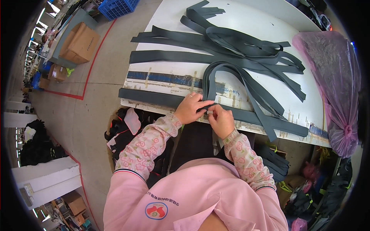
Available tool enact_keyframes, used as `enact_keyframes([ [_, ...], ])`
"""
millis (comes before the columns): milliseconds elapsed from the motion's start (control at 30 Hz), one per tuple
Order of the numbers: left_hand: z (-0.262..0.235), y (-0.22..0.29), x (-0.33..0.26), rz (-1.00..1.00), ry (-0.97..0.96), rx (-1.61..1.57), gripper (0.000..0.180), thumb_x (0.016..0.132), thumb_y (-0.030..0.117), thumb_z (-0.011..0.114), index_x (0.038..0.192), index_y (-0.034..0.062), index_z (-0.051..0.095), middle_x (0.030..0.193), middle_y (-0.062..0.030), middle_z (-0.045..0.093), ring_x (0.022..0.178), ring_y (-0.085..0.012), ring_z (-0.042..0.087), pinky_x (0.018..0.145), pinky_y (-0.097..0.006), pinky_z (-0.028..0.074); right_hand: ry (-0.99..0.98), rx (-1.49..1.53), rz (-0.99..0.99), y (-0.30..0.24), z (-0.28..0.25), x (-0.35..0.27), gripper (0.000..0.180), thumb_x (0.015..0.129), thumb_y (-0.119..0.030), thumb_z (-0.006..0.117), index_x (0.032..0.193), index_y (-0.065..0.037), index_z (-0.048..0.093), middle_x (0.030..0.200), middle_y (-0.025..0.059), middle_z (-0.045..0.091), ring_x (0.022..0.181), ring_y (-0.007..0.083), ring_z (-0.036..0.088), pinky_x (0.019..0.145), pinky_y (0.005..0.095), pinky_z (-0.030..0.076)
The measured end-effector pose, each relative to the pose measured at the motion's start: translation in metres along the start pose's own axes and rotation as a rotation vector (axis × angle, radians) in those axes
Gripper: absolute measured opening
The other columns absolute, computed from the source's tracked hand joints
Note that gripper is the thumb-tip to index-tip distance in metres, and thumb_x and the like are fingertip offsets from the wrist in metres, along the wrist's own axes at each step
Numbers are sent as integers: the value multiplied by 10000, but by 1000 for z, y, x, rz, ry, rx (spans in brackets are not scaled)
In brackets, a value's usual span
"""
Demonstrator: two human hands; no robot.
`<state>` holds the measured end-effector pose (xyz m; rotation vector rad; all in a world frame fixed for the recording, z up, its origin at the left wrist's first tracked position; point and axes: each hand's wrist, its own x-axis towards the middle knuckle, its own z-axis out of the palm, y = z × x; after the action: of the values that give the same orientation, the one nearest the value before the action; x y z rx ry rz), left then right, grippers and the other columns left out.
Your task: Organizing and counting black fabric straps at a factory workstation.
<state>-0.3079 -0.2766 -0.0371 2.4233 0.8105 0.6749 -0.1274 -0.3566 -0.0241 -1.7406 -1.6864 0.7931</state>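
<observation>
A long dark grey fabric strip (154, 97) lies along the front edge of the white table. My left hand (190, 108) is closed at the strip's middle, fingertips pinching its edge beside a looped bundle of grey strips (231, 69). Just to the right, my right hand (222, 121) pinches the same stretch of strip, thumb and forefinger together. The two hands' fingertips almost meet. Something small and pale shows by the right fingertips, too small to name. The bundle's folded end lies right behind my hands, and its loose ends cross the strip on the right.
More grey strips (239, 40) lie tangled farther back on the white table (262, 11). A pink plastic bag (327, 73) covers something at the right end. Dark cloth pieces (133, 125) are heaped under the left front edge. A cardboard box (80, 43) stands at far left.
</observation>
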Motion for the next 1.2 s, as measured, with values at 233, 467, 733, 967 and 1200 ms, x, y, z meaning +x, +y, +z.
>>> enact_keyframes([
  [233,4,0,7,22,-18,-4,483,779,112,737,1251,204,700,880,-52,488,861,-265,503,778,-392,435,42,195,93,28,-29,-9,145,826,-86,667,965,-48,683,674,83,646,588,239,626,624,371,485],
  [467,-2,3,4,57,11,3,477,771,155,773,1243,182,704,892,-73,493,850,-279,496,783,-394,445,191,241,259,92,-132,-50,119,887,-2,626,1003,10,651,739,22,656,665,67,602,606,244,486],
  [733,0,2,5,24,-37,22,555,711,267,836,1242,173,703,916,-81,486,873,-292,485,818,-399,449,256,-44,86,98,-132,-67,107,836,-39,642,933,2,664,658,103,592,590,198,596,591,319,488],
  [967,-1,6,7,-1,-54,24,543,707,228,841,1232,168,712,907,-88,482,883,-297,489,818,-399,446,221,12,178,93,-136,-63,119,819,-53,632,932,-29,659,668,114,621,676,323,625,695,429,510],
  [1200,0,3,6,24,-38,45,541,715,225,841,1238,175,712,893,-87,469,874,-293,487,803,-399,437,239,-36,149,94,-133,-61,103,820,-57,634,914,-22,656,685,137,651,695,346,645,683,449,514],
])
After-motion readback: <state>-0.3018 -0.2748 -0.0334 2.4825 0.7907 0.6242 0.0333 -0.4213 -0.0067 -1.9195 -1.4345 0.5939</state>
